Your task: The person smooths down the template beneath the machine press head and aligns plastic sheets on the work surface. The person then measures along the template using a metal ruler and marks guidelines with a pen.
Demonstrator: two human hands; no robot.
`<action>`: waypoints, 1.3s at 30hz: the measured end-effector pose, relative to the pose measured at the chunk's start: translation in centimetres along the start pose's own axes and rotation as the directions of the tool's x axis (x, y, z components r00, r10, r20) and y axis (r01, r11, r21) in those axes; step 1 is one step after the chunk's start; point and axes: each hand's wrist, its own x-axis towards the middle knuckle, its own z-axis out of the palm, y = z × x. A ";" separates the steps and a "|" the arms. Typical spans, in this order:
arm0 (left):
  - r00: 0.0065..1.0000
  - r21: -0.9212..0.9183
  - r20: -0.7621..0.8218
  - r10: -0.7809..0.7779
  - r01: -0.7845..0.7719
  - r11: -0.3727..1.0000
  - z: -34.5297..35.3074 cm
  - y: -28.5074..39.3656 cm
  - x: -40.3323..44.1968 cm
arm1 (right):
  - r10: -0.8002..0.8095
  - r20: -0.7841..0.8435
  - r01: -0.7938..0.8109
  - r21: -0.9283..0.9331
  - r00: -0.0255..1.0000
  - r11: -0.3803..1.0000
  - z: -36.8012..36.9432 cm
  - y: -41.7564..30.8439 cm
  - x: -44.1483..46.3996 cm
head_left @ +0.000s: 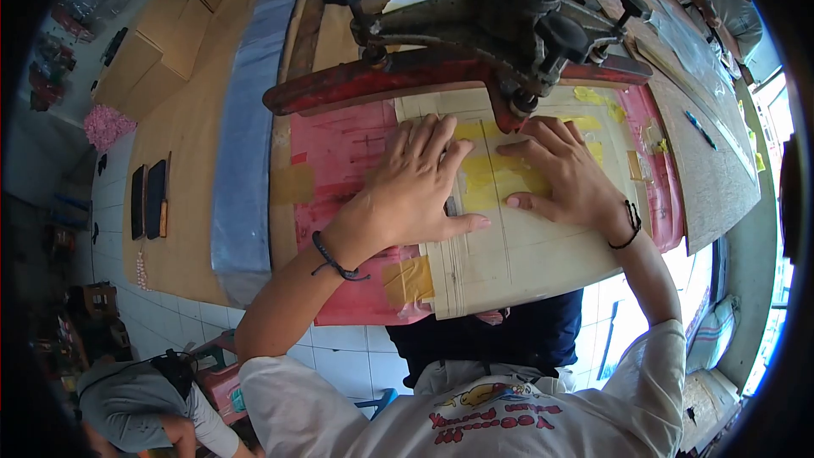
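My left hand (415, 178) rests with spread fingers on the left part of a cream board (543, 263) that bears drawn lines and yellow tape strips (496, 182). On the board's right side my right hand (568, 170) lies with its fingers apart, thumb near the yellow tape. Below the cream board is a red sheet (339, 153), patched with brown tape (409, 278). Just beyond my fingers, a red machine bar (381, 85) crosses over the boards. Its black pointed foot (513, 114) comes down close to my right fingertips.
Dark knobs (561, 38) sit on the machine's metal arms overhead. To the left runs a blue-grey covered strip (250, 136), then a wooden table with two dark brushes (155, 199). A blue pen (701, 131) lies on the right board. One person bends at lower left (136, 407); another sits at upper right.
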 end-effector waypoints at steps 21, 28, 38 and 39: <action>1.000 -0.005 -0.019 -0.009 0.009 1.000 0.2 0.0 -0.2 | 0.076 -0.086 -0.066 0.118 0.993 0.991 0.5 -0.4 0.3; 1.000 0.012 -0.026 -0.002 0.003 1.000 0.1 0.0 -0.1 | 0.073 -0.095 -0.061 0.125 0.993 0.990 0.7 -0.1 0.2; 0.999 0.024 -0.036 0.008 -0.007 1.000 0.1 0.1 -0.1 | 0.076 -0.083 -0.065 0.133 0.994 0.989 0.3 -0.1 0.2; 0.999 0.022 -0.041 0.009 -0.008 1.000 0.1 0.1 -0.1 | 0.074 -0.085 -0.063 0.132 0.994 0.989 0.3 -0.1 0.2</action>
